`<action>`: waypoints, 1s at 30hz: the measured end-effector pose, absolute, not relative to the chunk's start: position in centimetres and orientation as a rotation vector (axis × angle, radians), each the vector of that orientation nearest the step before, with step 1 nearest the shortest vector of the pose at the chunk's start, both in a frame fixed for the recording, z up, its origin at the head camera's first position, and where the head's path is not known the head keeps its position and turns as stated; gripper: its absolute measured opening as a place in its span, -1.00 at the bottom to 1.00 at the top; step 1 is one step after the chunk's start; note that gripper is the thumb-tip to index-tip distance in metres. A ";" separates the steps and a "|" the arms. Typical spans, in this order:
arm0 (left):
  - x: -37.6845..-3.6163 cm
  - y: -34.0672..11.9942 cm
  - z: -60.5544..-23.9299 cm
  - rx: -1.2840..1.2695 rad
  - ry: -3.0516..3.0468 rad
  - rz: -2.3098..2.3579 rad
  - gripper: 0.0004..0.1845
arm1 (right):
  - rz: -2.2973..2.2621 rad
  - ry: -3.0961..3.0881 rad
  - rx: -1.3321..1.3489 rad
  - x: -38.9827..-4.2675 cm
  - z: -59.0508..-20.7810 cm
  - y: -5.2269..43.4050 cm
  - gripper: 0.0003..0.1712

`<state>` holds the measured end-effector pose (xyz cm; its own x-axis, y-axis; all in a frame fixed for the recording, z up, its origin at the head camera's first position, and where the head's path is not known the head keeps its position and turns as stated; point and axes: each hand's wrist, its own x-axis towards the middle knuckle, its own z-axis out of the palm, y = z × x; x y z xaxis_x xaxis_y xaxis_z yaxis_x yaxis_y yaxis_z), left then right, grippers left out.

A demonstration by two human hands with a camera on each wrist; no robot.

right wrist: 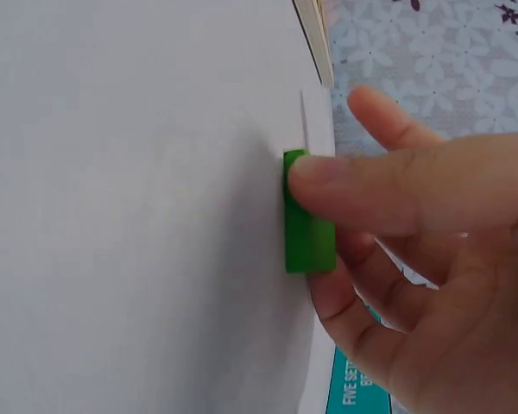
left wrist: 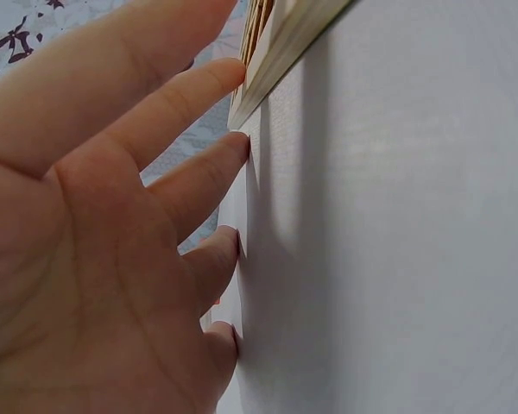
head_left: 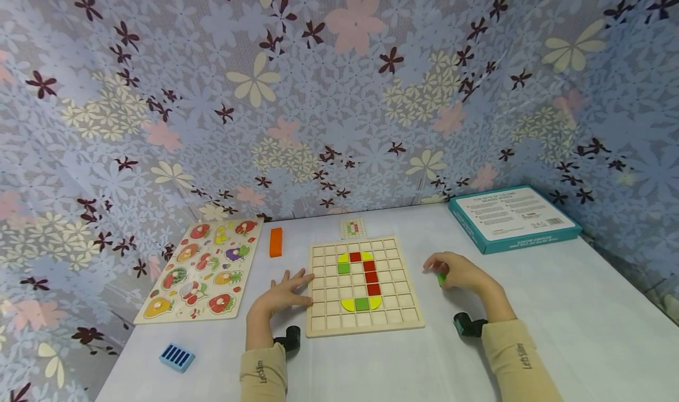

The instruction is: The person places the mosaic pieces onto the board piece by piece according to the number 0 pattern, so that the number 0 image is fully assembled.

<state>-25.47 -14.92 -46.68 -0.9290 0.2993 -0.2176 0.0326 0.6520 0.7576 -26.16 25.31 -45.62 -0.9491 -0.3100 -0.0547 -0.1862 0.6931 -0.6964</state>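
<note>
My right hand [head_left: 463, 272] pinches a small green block [right wrist: 308, 226] between thumb and fingers, low over the table to the right of the board. The wooden grid board [head_left: 329, 322] lies in the middle, with red, yellow and green tiles set in several of its squares. Among them are a red tile [head_left: 373, 289], a yellow quarter-round tile [head_left: 347, 305] and a green tile [head_left: 362, 304]. With fingers spread, my left hand [head_left: 279, 296] rests at the board's left edge. In the left wrist view its fingertips [left wrist: 233, 71] meet the board's side and the table.
A small pattern card [head_left: 353, 227] lies behind the board. An orange block [head_left: 276, 242] and a fruit puzzle board [head_left: 201, 269] are to the left, with a blue slotted block [head_left: 177, 358] nearer the front. At the back right lies a teal box [head_left: 514, 218].
</note>
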 end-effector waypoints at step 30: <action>-25.5 -14.9 -46.7 0.263 2.540 1.160 -0.29 | -1.130 2.803 -0.355 -26.1 -45.6 25.2 -0.58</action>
